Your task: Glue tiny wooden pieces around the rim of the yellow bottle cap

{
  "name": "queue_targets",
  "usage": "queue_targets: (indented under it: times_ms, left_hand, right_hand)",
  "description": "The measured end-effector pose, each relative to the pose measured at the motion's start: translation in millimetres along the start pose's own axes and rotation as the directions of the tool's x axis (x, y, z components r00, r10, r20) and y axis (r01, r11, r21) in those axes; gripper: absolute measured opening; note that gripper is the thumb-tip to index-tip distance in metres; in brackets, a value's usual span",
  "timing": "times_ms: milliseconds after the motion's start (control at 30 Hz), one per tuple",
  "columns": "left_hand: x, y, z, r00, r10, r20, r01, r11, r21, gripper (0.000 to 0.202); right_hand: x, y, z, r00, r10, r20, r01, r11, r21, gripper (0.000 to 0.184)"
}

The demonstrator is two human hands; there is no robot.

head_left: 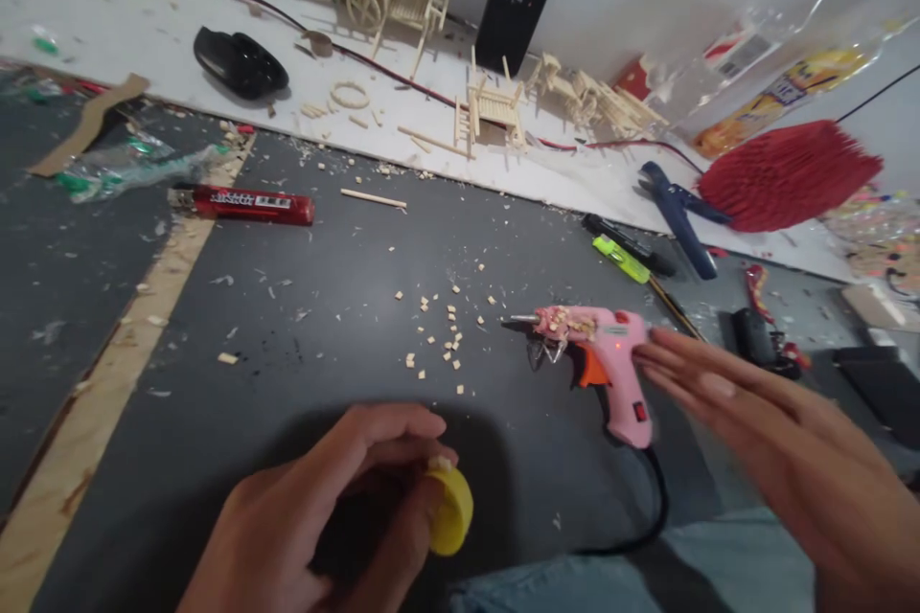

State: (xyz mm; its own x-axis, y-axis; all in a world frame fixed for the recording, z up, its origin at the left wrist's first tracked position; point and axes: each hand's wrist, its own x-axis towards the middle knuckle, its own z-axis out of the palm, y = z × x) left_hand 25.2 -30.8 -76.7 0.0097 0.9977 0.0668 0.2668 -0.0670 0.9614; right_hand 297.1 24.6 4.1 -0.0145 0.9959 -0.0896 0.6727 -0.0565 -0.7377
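Note:
My left hand (337, 498) is closed on a small yellow ring (452, 512), pinched between thumb and fingers near the front edge. A pale wooden bit (440, 463) sits at the ring's top by the fingertips. My right hand (762, 431) is open, fingers straight and side by side, its fingertips by the back of a pink hot glue gun (627, 374). The glue gun lies on its side with its metal nozzle pointing left; whether the fingertips touch it I cannot tell. Several tiny wood squares (451, 314) are scattered left of the nozzle.
A red lighter (251, 205) and a thin stick (374, 198) lie further back on the grey tabletop (323, 345). Blue pliers-like cutters (679, 215) and a green highlighter (620, 259) are at right. Miniature wooden furniture (495, 105) stands on the white ledge. The gun's black cable (659, 498) curves toward the front.

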Motion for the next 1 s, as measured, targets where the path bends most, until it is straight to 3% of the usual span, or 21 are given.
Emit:
queue_targets:
  times_ms: [167,267,467,600,733,867,1000]
  left_hand:
    - [4,-5,-12.5,0.997,-0.082,-0.002,0.082,0.997,0.011,0.018]
    - [9,0,-13.1,0.991,-0.133,-0.027,0.133,0.991,-0.029,0.016]
    - [17,10,-7.9,0.976,-0.205,-0.078,0.206,0.978,0.012,0.032]
    - [16,11,-8.7,0.973,-0.221,-0.069,0.223,0.975,0.016,0.031]
    - [16,12,-11.5,0.974,-0.222,-0.045,0.222,0.975,-0.011,0.023]
    - [16,11,-13.2,0.988,-0.151,-0.038,0.149,0.987,-0.068,0.012]
    - [10,8,-13.8,0.999,-0.037,-0.022,0.037,0.999,-0.016,0.013]
  right_hand:
    - [-12,-11,26,0.982,-0.189,-0.001,0.186,0.965,-0.184,0.014]
    - [-6,-16,49,0.955,-0.283,0.082,0.295,0.923,-0.247,0.021]
    - [19,-26,85,0.944,-0.293,0.149,0.324,0.906,-0.272,0.021]
    - [22,-30,88,0.946,-0.289,0.145,0.32,0.897,-0.304,0.018]
    - [26,-34,86,0.967,-0.197,0.162,0.24,0.915,-0.324,0.016]
    - [21,-36,80,0.988,-0.053,0.146,0.073,0.988,-0.134,0.013]
    - [8,-34,72,0.982,0.027,0.188,-0.079,0.959,0.273,0.001]
